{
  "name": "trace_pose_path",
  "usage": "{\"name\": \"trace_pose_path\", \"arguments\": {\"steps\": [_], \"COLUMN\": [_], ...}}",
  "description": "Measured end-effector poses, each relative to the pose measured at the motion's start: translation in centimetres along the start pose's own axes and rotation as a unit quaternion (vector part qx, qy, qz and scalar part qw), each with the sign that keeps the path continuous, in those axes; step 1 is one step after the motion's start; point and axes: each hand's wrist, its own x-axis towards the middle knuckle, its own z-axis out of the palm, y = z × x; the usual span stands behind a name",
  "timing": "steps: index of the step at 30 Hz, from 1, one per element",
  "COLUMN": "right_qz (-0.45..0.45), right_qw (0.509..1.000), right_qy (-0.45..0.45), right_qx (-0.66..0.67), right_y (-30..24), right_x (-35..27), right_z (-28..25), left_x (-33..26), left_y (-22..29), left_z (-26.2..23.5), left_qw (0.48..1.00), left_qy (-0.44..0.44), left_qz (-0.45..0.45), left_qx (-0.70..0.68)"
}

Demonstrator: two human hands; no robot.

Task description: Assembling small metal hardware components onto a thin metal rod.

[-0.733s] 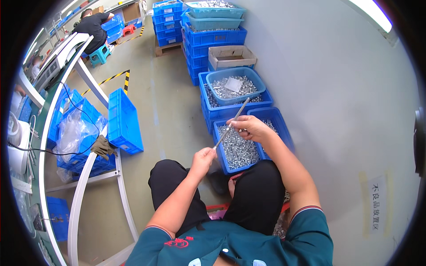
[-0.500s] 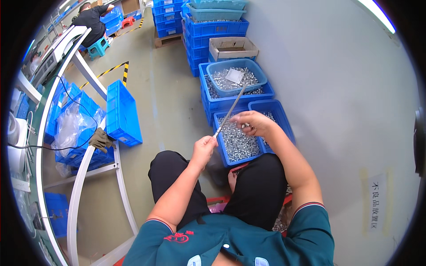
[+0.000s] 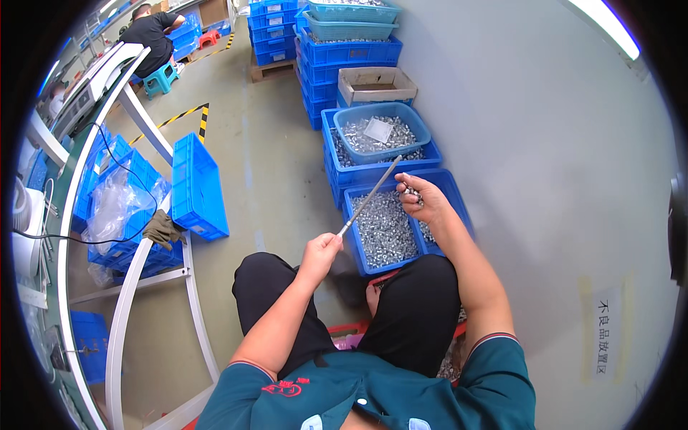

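My left hand (image 3: 319, 256) is closed round the lower end of a thin metal rod (image 3: 373, 192), which slants up and away to the right. Near the grip, short ring-like pieces seem to sit on the rod. To the right of the rod's upper part, my right hand (image 3: 423, 198) is curled round several small shiny metal parts (image 3: 411, 191); its fingertips are apart from the rod. Below both hands is a blue bin (image 3: 367, 268) filled with small silvery metal parts (image 3: 387, 228). Their exact kind is too small to tell.
Beyond the bin, a light-blue basket (image 3: 423, 132) of metal parts sits on a blue crate. Further back stand stacked blue crates (image 3: 315, 89) and a cardboard box (image 3: 376, 97). At left are a white-framed bench (image 3: 129, 315) and an upright blue crate (image 3: 188, 183). A person (image 3: 148, 43) sits far left.
My right hand has moved slightly right, away from the rod, and turned so the metal parts in it show. My left hand and the rod have shifted slightly down and left.
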Motion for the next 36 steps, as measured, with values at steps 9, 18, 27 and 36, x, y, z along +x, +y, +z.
{"name": "trace_pose_path", "arguments": {"steps": [9,18,27,36], "right_qz": [0.025,-0.025,-0.029,0.011], "right_qw": [0.996,0.996,0.997,0.999], "right_qy": [0.007,-0.008,-0.044,-0.018], "right_qx": [0.080,0.089,0.052,-0.026], "right_y": [-0.4,-0.5,-0.8,-1.3], "right_x": [0.6,0.3,-0.2,-0.9], "right_z": [-0.4,-0.6,0.0,0.8], "left_x": [-0.4,-1.0,-1.1,-1.1], "left_y": [-0.6,-0.1,-0.5,-0.7], "left_z": [-1.1,-1.4,-1.4,-1.5], "left_qw": [0.999,0.998,0.995,0.991], "left_qy": [-0.002,-0.006,-0.022,0.008], "left_qz": [0.027,-0.005,0.019,0.051], "left_qx": [0.035,0.062,0.095,0.124]}}
